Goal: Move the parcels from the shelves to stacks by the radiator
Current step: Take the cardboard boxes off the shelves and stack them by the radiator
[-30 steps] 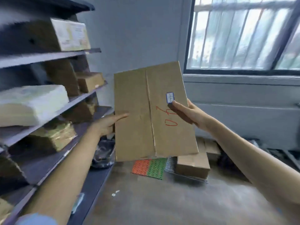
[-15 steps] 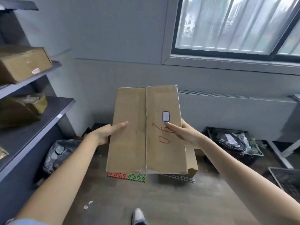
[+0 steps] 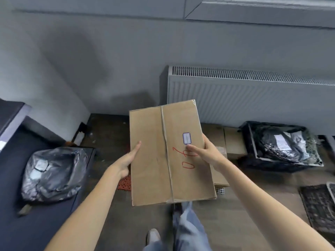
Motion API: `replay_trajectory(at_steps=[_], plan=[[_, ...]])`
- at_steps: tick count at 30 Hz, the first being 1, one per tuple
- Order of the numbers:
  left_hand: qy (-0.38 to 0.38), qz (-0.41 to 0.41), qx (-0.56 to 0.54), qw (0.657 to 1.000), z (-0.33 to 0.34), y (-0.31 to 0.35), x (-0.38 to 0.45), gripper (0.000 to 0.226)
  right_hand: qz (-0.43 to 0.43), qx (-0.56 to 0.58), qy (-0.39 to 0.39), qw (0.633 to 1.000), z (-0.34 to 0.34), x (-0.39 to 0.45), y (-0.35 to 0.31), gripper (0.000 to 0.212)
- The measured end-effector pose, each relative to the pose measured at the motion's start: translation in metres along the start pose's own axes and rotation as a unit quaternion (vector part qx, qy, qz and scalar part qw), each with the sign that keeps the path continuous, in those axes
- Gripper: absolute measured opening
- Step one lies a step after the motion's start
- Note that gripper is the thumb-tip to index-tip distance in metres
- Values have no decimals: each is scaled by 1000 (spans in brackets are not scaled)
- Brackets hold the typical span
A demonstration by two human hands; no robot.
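Observation:
I carry a flat brown cardboard parcel (image 3: 154,160) with red writing and a small white label, held level above the floor. My left hand (image 3: 127,161) grips its left edge, thumb on top. My right hand (image 3: 205,153) grips its right edge, thumb on the top face near the label. Beneath and behind it, a brown box (image 3: 220,142) lies on the floor in front of the grey radiator (image 3: 253,98). A black plastic-wrapped parcel (image 3: 52,172) lies on the dark low shelf (image 3: 36,223) at the left.
A black tray (image 3: 253,142) of dark bagged parcels sits on the floor at the right by the radiator. A dark mat (image 3: 319,205) lies at the far right. A red-orange mat (image 3: 124,183) and a wire mesh (image 3: 220,191) peek out under the box. My legs (image 3: 186,230) are below.
My view has tilted down and closer to the radiator. The parcel has come lower with both hands still on it. The upper shelves and window have left the view.

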State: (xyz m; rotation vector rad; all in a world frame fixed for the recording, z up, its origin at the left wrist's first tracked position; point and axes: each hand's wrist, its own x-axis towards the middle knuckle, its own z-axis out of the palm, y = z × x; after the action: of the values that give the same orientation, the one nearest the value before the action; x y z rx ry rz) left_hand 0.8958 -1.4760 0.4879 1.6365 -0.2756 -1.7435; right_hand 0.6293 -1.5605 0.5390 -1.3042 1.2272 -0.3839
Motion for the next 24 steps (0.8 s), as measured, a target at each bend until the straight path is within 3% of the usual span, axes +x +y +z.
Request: replay_trajectory(at_steps=[3,7,9,17,24], plan=[[51,-36,-78,995,-11,-21,79,47,33,-50,-40,997,7,89,29,38],[128,-62,-190,971,-28,-59,185,31,47,-115,-50,991,32,213,85,50],[156,-90,-244,953,-40,-88,233,46,59,-152,-70,984,53,268,115,58],[146,-142,-398,895,-64,-224,413,79,12,-303,-172,937,132,458,261,53],[146,-165,-435,873,-42,-277,552,73,-2,-430,-129,893,136,569,361,53]])
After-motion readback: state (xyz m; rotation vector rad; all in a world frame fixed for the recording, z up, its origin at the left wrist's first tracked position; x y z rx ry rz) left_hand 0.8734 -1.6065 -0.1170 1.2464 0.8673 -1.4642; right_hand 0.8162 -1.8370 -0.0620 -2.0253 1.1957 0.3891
